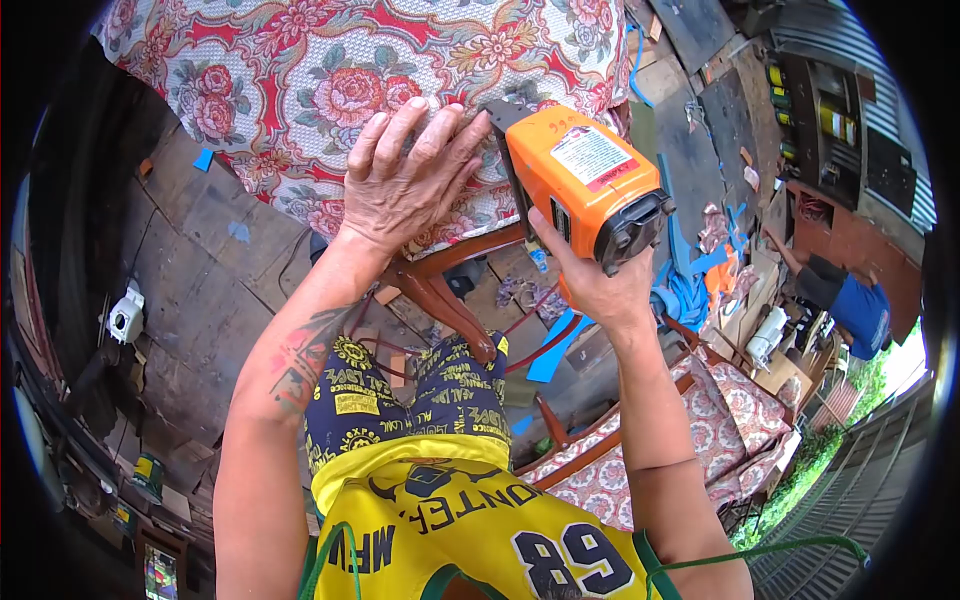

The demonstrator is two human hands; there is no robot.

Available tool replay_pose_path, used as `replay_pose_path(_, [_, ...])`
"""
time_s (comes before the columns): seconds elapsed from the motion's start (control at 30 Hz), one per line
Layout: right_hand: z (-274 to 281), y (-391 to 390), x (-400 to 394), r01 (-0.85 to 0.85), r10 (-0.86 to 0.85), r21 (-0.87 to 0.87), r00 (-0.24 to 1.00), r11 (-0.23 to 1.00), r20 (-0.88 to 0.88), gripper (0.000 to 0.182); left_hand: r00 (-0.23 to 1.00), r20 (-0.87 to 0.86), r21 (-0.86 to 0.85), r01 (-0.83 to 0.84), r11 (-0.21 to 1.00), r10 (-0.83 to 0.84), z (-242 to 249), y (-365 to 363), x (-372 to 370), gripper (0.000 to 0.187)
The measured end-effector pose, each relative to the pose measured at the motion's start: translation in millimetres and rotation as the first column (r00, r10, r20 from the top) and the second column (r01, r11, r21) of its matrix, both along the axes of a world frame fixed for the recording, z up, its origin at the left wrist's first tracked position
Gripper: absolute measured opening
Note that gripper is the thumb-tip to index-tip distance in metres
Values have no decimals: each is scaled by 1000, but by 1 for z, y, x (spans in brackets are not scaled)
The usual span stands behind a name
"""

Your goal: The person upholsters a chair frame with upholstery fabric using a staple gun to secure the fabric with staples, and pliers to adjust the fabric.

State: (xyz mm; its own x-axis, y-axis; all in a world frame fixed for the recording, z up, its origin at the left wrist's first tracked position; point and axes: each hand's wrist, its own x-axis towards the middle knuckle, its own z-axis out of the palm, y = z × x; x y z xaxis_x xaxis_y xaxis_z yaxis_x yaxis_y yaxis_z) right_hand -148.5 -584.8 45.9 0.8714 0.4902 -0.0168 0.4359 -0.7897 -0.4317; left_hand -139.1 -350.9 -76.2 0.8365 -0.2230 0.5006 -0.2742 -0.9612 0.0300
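Observation:
My left hand (410,170) lies flat on the floral fabric (270,60) near the edge of a cushioned seat, its fingers spread apart. Its fingertips are close to the black nose of an orange staple gun (560,150). My right hand (600,280) is wrapped round the handle of that tool, partly hidden beneath its orange body. The tool's black nose rests at the fabric. Under the fabric's lower edge shows a carved brown wooden frame (450,300), with a curved leg reaching down between my knees.
At the lower right stands another piece with floral upholstery (715,410). Blue cloth scraps (685,290) and debris lie on the plank floor (200,290). A co-worker in a blue shirt (860,310) is at the far right. A white machine part (126,315) sits at left.

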Motion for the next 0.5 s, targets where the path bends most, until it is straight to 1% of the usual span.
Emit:
replay_pose_path(0.03, [0, -1, 0, -37, 39, -27, 997, 999, 63, 60, 1000, -2, -7, -4, 1000, 4, 0, -1, 0, 50])
replay_pose_path(0.07, [2, 3, 2, -41, 43, -32, 997, 999, 62, 60, 1000, -3, -14, 7, 1000, -7, 1, 0, 0, 47])
replay_pose_path(0.1, [6, 11, 4, 104, -89, 140, 990, 985, -106, 58, 1000, -3, -21, 18, 1000, -18, 1, 0, 1, 44])
replay_pose_path(0.13, [9, 15, 5, 271, -188, 279, 938, 921, -290, 56, 1000, -5, -25, 16, 1000, -16, 0, 0, 1, 44])
replay_pose_path(0.17, [9, 12, 5, 269, -187, 276, 939, 923, -290, 56, 1000, 3, -21, 11, 1000, -11, -1, 0, 1, 46])
replay_pose_path(0.2, [9, 7, 4, 83, -71, 118, 992, 990, -100, 50, 1000, 9, -15, 6, 1000, -6, -2, 0, 1, 49])
replay_pose_path(0.23, [9, 4, 4, -78, 83, -75, 994, 994, 67, 44, 1000, 7, -16, 5, 1000, -5, -3, 0, 1, 49])
replay_pose_path(0.27, [8, 5, 4, -79, 84, -77, 994, 994, 64, 44, 1000, 3, -16, 6, 1000, -6, -3, 0, 0, 48])
replay_pose_path(0.33, [6, 7, 4, -2, 4, 69, 1000, 998, -29, 32, 1000, -1, -20, 7, 1000, -7, -2, -1, 0, 47])
replay_pose_path(0.37, [7, 11, 5, -2, 4, 66, 1000, 998, -29, 32, 1000, -3, -23, 11, 1000, -11, -2, 0, 0, 47])
replay_pose_path(0.43, [12, 21, 8, 233, -175, 270, 959, 934, -225, 28, 1000, -5, -28, 16, 999, -16, -2, 1, 0, 47])
replay_pose_path(0.47, [11, 21, 8, 234, -176, 268, 958, 935, -225, 28, 1000, -5, -28, 18, 999, -18, -2, 1, 0, 47])
replay_pose_path(0.5, [9, 21, 7, 198, -155, 255, 972, 946, -178, 29, 1000, -4, -28, 18, 999, -19, -2, 1, 0, 47])
